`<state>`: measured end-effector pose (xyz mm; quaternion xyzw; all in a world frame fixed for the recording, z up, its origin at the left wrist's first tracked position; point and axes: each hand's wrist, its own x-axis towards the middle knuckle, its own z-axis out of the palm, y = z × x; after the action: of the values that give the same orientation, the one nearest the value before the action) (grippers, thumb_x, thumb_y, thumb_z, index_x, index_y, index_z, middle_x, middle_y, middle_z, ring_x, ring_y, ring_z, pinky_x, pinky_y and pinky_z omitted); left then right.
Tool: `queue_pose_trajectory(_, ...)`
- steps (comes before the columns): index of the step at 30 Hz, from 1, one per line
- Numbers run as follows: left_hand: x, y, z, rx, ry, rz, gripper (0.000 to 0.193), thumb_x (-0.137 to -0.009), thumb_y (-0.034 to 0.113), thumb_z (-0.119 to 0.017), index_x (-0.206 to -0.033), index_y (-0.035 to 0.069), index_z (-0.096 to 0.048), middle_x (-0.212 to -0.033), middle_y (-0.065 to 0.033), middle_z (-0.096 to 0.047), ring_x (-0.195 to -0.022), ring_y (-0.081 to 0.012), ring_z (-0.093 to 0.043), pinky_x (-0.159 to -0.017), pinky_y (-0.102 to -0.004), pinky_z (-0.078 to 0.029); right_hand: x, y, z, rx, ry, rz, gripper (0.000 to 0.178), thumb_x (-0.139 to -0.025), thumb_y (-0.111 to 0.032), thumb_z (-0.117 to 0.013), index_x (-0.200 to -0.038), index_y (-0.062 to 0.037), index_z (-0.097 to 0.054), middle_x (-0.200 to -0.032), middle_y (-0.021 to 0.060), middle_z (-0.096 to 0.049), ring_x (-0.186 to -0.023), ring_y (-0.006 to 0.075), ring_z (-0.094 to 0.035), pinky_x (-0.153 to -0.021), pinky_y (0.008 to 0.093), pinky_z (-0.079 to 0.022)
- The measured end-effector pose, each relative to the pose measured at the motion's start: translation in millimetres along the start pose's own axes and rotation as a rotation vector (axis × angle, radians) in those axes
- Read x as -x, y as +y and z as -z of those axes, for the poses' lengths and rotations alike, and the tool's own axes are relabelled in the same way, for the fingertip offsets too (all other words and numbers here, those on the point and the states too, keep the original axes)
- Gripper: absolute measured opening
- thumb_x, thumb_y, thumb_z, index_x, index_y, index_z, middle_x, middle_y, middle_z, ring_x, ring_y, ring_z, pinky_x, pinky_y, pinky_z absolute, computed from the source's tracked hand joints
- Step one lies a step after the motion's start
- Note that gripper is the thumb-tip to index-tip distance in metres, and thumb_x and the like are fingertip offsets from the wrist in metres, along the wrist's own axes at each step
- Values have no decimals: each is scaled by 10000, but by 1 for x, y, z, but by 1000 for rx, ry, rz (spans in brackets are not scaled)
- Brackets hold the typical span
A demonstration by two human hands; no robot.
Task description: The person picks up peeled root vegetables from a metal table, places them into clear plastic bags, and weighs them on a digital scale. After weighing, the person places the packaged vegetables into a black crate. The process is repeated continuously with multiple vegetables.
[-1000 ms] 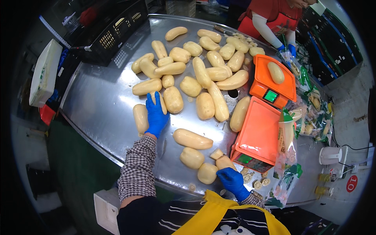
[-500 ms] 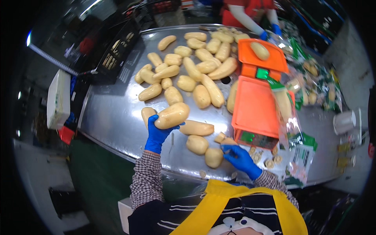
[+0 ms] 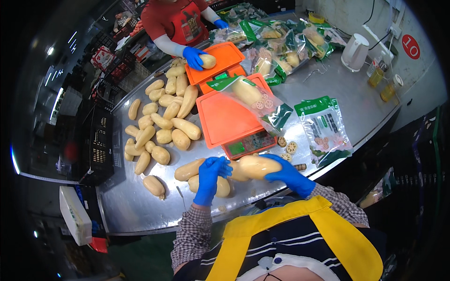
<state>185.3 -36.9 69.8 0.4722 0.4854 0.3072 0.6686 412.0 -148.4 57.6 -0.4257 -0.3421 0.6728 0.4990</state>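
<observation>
A thick peeled lotus root (image 3: 259, 167) rests in my right hand (image 3: 291, 176), whose fingers wrap its right end above the table's near edge. Left of it, my left hand (image 3: 213, 177) is raised with loosely bent fingers apart and nothing in them. More lotus roots (image 3: 190, 169) lie under and behind the left hand, partly hidden by it. Just beyond the hands stands an orange scale (image 3: 229, 117), with a filled clear-and-green bag (image 3: 248, 93) on its top. Cut lotus root slices (image 3: 291, 147) lie beside the scale, near my right hand.
Many peeled lotus roots (image 3: 161, 121) cover the steel table's (image 3: 122, 206) left side. Across it, a co-worker's gloved hand (image 3: 193, 57) touches a root on a second orange scale (image 3: 225, 54). Flat bags (image 3: 323, 126), filled bags (image 3: 286, 51), a white kettle (image 3: 355, 52) and jars (image 3: 388, 89) stand or lie right.
The view has turned right. The lotus root formerly in my left hand appears now in my right, and the left is empty. The co-worker's hand has come onto the far scale's root.
</observation>
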Motion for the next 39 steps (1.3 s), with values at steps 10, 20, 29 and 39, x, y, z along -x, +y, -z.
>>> queue_pose_trajectory(10,-73,16,-117,-205,-215,175,353,-870,325,-503,-807,-16,-566,-611,-117,-595,-416,-146,-527,-382,-227,-400,41,-7,65,-340,532,98,612,-750,-158,-643,-1278,-111,-338,-1166,71,-465,-1012,188,-504,-737,295,-472)
queue_pose_trajectory(20,-84,29,-123,-172,-204,36,297,-867,291,-516,-724,32,-521,-595,-96,-590,-383,-124,-485,-343,-220,-349,-10,-13,65,-14,468,348,666,-697,-70,-684,-1276,-58,-354,-1195,96,-452,-1071,176,-475,-848,286,-438)
queue_pose_trajectory(29,-79,33,-103,-30,-185,1,320,-868,299,-514,-698,29,-538,-550,-84,-572,-364,-127,-467,-343,-210,-345,-50,-34,35,-340,399,143,560,-738,-144,-665,-1229,-71,-406,-1126,86,-503,-1028,177,-506,-811,303,-453)
queue_pose_trajectory(39,-79,26,-101,42,-275,-32,366,-895,318,-463,-685,31,-551,-490,-60,-536,-345,-112,-466,-327,-197,-341,-79,-53,39,-203,267,85,485,-803,-123,-604,-1218,-40,-368,-1147,104,-482,-1016,191,-518,-833,304,-467)
